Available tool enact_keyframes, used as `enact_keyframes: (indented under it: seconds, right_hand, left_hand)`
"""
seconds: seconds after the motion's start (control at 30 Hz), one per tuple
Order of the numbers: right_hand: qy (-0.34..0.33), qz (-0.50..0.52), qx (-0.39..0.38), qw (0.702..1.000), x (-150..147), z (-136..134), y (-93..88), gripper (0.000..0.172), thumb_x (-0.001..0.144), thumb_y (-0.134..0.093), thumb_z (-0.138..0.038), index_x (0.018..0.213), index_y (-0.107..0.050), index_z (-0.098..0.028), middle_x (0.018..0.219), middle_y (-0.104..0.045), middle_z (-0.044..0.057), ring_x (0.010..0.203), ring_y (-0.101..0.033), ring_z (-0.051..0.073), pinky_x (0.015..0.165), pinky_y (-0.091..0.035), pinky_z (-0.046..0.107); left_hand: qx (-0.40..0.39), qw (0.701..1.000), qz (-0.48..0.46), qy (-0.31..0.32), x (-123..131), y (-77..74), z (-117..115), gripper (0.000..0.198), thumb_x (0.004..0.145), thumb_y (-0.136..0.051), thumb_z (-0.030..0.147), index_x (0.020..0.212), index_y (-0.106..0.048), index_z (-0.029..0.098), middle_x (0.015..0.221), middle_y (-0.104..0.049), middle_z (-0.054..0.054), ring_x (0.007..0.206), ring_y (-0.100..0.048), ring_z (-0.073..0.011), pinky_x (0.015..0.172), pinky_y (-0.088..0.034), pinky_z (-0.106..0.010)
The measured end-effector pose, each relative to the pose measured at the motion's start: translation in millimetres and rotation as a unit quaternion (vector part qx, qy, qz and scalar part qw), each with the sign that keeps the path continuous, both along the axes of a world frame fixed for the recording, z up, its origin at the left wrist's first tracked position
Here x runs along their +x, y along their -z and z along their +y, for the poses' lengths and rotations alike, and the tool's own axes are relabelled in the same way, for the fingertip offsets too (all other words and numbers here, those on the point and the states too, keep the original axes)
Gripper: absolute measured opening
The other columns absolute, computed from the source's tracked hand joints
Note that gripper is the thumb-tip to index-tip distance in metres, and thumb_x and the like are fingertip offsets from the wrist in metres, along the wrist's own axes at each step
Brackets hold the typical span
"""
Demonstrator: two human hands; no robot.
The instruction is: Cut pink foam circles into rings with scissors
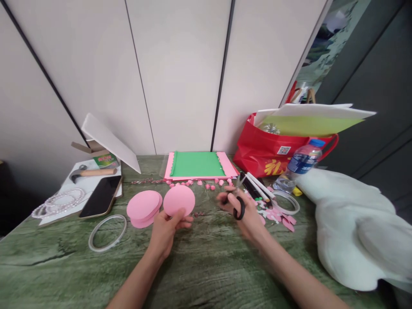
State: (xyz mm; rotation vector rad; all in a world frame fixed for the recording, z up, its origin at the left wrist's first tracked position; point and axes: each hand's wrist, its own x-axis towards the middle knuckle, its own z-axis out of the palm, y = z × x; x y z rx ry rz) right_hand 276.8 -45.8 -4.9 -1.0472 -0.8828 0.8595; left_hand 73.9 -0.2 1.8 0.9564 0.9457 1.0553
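Observation:
A round pink paper disc (179, 200) is pinched between the thumb and fingers of my left hand (166, 229), raised a little over the table. Just left of it lies a loose pile of pink paper discs (143, 207). My right hand (246, 214) is curled around a pair of scissors with black handles (239, 208); their blades point up and away from me, and motion blurs the fingers. Right of that hand lie pink and white paper scraps (277, 216). A row of small pink balls (199, 183) stretches along the table beyond both hands.
Green and pink paper sheets (197, 164) lie at the back. On the left are a phone (101, 196), a hammer (96, 172), bead strings (62, 202) and a tape roll (107, 233). A red bag (257, 150), water bottle (302, 163), markers (257, 189) and white plush (347, 223) crowd the right.

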Motion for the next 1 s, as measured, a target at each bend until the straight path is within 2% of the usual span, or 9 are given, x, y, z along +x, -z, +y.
enact_keyframes:
  seconds: [0.07, 0.13, 0.23, 0.33, 0.43, 0.6, 0.83, 0.93, 1.0]
  right_hand:
    - [-0.103, 0.051, -0.025, 0.993, -27.2, -0.4, -2.6, 0.036, 0.077, -0.057, -0.049, 0.097, -0.058, -0.019, 0.076, -0.066, 0.005, 0.069, -0.063, 0.021, 0.064, -0.047, 0.036]
    - [-0.114, 0.037, -0.010, 0.993, -45.5, -0.5, 1.0, 0.033, 0.069, -0.071, -0.039, 0.093, -0.060, -0.018, 0.070, -0.066, 0.002, 0.063, -0.061, 0.017, 0.063, -0.046, 0.032]
    - [-0.114, 0.119, -0.011, 0.986, -51.5, -0.7, 12.4, 0.033, 0.068, -0.072, -0.035, 0.094, -0.059, -0.020, 0.073, -0.067, 0.002, 0.069, -0.061, 0.017, 0.068, -0.047, 0.032]
    - [-0.165, 0.223, -0.031, 0.960, -46.3, -2.7, 21.0, 0.035, 0.073, -0.067, -0.040, 0.100, -0.057, -0.021, 0.085, -0.068, 0.005, 0.078, -0.062, 0.019, 0.072, -0.048, 0.036]
    - [-0.189, 0.206, -0.049, 0.959, -46.5, -6.4, 23.2, 0.035, 0.071, -0.070, -0.037, 0.100, -0.059, -0.021, 0.080, -0.069, 0.004, 0.068, -0.062, 0.016, 0.067, -0.047, 0.032]
    - [-0.134, 0.091, -0.064, 0.985, -56.5, -12.9, 22.1, 0.035, 0.059, -0.080, -0.027, 0.090, -0.065, -0.020, 0.075, -0.068, 0.001, 0.068, -0.061, 0.015, 0.065, -0.046, 0.027]
    - [-0.060, 0.093, -0.047, 0.993, -53.6, -11.4, 21.9, 0.031, 0.058, -0.079, -0.028, 0.084, -0.063, -0.019, 0.064, -0.063, -0.003, 0.059, -0.055, 0.013, 0.057, -0.042, 0.023]
    - [-0.048, 0.105, -0.051, 0.992, -51.2, -9.8, 21.5, 0.030, 0.059, -0.078, -0.028, 0.083, -0.062, -0.019, 0.058, -0.059, -0.004, 0.053, -0.051, 0.011, 0.052, -0.038, 0.021]
    - [-0.038, 0.106, -0.050, 0.992, -50.2, -9.4, 20.4, 0.030, 0.059, -0.078, -0.028, 0.082, -0.062, -0.018, 0.060, -0.059, -0.004, 0.053, -0.050, 0.011, 0.052, -0.037, 0.021]
  left_hand:
    - [0.000, 1.000, 0.005, -0.016, 0.1, -1.7, -1.5, 0.027, 0.061, -0.073, 0.029, 0.073, -0.063, 0.008, 0.052, -0.065, -0.005, 0.044, -0.059, -0.0128, 0.042, -0.048, -0.021]
    - [0.006, 0.999, 0.002, -0.033, -0.5, -2.5, -1.4, 0.028, 0.063, -0.069, 0.036, 0.059, -0.060, 0.010, 0.042, -0.058, -0.001, 0.036, -0.052, -0.0105, 0.035, -0.042, -0.019]
    - [0.014, 0.998, -0.002, -0.056, -1.0, -2.2, -0.6, 0.039, 0.065, -0.066, 0.041, 0.045, -0.051, 0.012, 0.036, -0.050, 0.002, 0.031, -0.046, -0.0079, 0.029, -0.033, -0.017]
    - [0.017, 0.998, 0.007, -0.057, 0.8, -1.5, -1.8, 0.028, 0.061, -0.071, 0.036, 0.062, -0.062, 0.010, 0.053, -0.062, -0.002, 0.038, -0.053, -0.0095, 0.034, -0.039, -0.018]
    - [0.012, 0.999, 0.031, -0.028, 4.5, -1.6, -5.2, 0.027, 0.060, -0.072, 0.031, 0.074, -0.066, 0.009, 0.062, -0.067, -0.005, 0.044, -0.057, -0.0118, 0.040, -0.044, -0.020]
    - [0.021, 0.994, 0.082, 0.063, 9.0, -3.5, -13.0, 0.032, 0.070, -0.064, 0.038, 0.054, -0.062, 0.009, 0.043, -0.058, -0.003, 0.036, -0.049, -0.0088, 0.034, -0.035, -0.017]
    - [0.052, 0.968, 0.180, 0.167, 13.0, -5.3, -22.2, 0.032, 0.071, -0.061, 0.037, 0.053, -0.061, 0.011, 0.042, -0.057, -0.002, 0.034, -0.044, -0.0076, 0.034, -0.033, -0.018]
    - [0.080, 0.969, 0.185, 0.143, 13.0, -7.3, -21.9, 0.018, 0.061, -0.070, 0.028, 0.059, -0.064, 0.011, 0.046, -0.058, 0.000, 0.040, -0.045, -0.0080, 0.038, -0.036, -0.018]
    - [0.095, 0.978, 0.152, 0.109, 12.5, -9.2, -21.4, 0.026, 0.051, -0.077, 0.021, 0.073, -0.066, 0.013, 0.058, -0.063, 0.000, 0.049, -0.051, -0.0107, 0.043, -0.040, -0.019]
